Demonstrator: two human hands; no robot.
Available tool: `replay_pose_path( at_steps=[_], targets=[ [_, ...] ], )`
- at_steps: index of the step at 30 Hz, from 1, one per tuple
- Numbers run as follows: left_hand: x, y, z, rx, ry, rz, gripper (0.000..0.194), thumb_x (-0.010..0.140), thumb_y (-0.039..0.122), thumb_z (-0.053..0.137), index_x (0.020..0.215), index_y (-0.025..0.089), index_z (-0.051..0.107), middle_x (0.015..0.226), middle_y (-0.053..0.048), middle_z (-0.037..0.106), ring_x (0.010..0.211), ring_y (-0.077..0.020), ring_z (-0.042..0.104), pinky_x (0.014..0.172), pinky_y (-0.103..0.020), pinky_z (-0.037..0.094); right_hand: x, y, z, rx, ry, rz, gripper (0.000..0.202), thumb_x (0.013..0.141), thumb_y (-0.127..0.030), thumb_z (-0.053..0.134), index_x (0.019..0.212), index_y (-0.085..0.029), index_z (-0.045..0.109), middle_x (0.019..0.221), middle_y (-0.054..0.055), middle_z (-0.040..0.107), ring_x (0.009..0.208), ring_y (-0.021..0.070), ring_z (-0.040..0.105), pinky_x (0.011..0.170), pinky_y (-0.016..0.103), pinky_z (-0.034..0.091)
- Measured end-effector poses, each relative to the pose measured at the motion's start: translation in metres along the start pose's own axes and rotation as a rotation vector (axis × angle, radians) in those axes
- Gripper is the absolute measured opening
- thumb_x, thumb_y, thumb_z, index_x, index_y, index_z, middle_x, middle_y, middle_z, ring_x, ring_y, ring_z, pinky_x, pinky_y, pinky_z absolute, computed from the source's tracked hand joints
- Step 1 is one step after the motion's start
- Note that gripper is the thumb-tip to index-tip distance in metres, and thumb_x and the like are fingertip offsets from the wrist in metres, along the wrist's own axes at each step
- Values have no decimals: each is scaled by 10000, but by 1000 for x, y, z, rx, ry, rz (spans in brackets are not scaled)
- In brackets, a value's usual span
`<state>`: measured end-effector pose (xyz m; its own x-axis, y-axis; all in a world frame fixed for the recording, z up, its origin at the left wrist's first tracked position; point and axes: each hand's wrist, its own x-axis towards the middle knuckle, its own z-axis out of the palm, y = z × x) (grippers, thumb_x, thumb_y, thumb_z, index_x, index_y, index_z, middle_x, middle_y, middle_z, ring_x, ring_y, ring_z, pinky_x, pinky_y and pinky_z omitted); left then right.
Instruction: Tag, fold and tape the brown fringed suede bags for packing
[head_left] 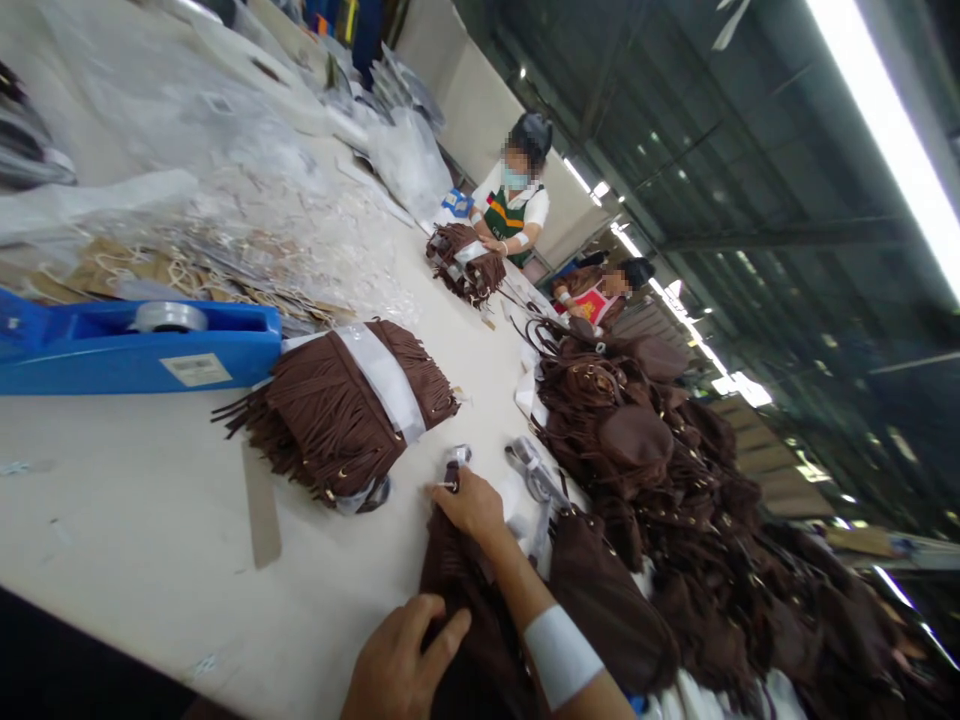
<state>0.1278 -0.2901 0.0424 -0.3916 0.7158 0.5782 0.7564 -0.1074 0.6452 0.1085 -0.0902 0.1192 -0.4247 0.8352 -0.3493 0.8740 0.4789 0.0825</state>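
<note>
A dark brown leather bag [480, 645] lies at the table's near edge under both hands. My right hand [476, 505] is closed on its upper end, where a strap end wrapped in pale material [457, 458] sticks out past the fingers. Lower down, my left hand [401, 655] rests against the bag's left side, its visible fingers apart. To the left of the bag lies a fringed brown bag [322, 410] with a white paper band [382, 385] around it. A strap wrapped in pale material [536, 470] is just right of my right hand.
Brown bags [637, 440] are heaped along the right side. On the left stand a blue tape dispenser [127, 350] and a spread of clear plastic bags [285, 240]. Across the table [315, 570], a co-worker [514, 205] handles another banded fringed bag [465, 262]; a second person [600, 295] sits farther right.
</note>
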Motion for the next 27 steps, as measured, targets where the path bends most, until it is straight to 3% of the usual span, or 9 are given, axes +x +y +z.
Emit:
replay_pose_path(
  at_steps=[3, 9, 16, 20, 22, 24, 27],
  targets=[
    [-4, 1, 1, -1, 40, -21, 354, 987, 214, 372, 1157, 309, 668, 932, -54, 718, 827, -184, 701, 722, -256, 576, 12, 3, 3, 18, -3, 35, 418, 908, -569, 487, 981, -189, 644, 1012, 116, 722, 968, 269, 667, 765, 325, 453],
    [-8, -1, 0, -16, -31, -68, 289, 984, 254, 434, 1149, 319, 662, 846, -22, 690, 758, -160, 667, 693, -243, 549, 27, 12, 14, 71, 46, 93, 429, 975, -513, 377, 1020, -171, 633, 1032, 108, 718, 981, 245, 660, 771, 299, 442],
    [0, -6, -11, -66, -142, -217, 258, 989, 302, 430, 934, 286, 682, 742, 3, 614, 671, -140, 622, 632, -231, 517, 33, 12, 27, 113, 94, 140, 389, 985, -476, 385, 1025, -171, 623, 1007, 95, 716, 978, 230, 654, 781, 286, 445],
    [6, -11, -18, -16, -115, -50, 358, 960, 149, 363, 1205, 212, 617, 895, -61, 636, 764, -163, 657, 663, -241, 555, 31, 8, 27, 119, 111, 158, 357, 978, -452, 416, 1032, -171, 630, 997, 102, 715, 969, 239, 659, 779, 294, 451],
    [10, -12, -19, 37, -193, 19, 522, 905, 68, 389, 1398, 210, 484, 1002, -96, 641, 836, -193, 677, 699, -283, 583, 30, 6, 27, 122, 112, 159, 345, 974, -444, 430, 1050, -175, 632, 1008, 102, 715, 969, 238, 661, 780, 294, 453],
    [16, -14, -21, 78, -329, 42, 721, 839, -2, 415, 1503, 267, 335, 988, -76, 643, 770, -198, 681, 645, -309, 593, 29, 5, 26, 126, 113, 159, 339, 975, -441, 433, 1072, -181, 629, 1026, 100, 712, 979, 233, 659, 786, 292, 454],
    [21, -22, -24, 35, -435, 54, 745, 813, -24, 431, 1469, 327, 390, 864, -16, 640, 610, -177, 648, 539, -299, 568, 27, 6, 25, 130, 117, 162, 339, 980, -443, 430, 1092, -187, 620, 1044, 99, 708, 991, 232, 656, 793, 295, 453]
  ],
)
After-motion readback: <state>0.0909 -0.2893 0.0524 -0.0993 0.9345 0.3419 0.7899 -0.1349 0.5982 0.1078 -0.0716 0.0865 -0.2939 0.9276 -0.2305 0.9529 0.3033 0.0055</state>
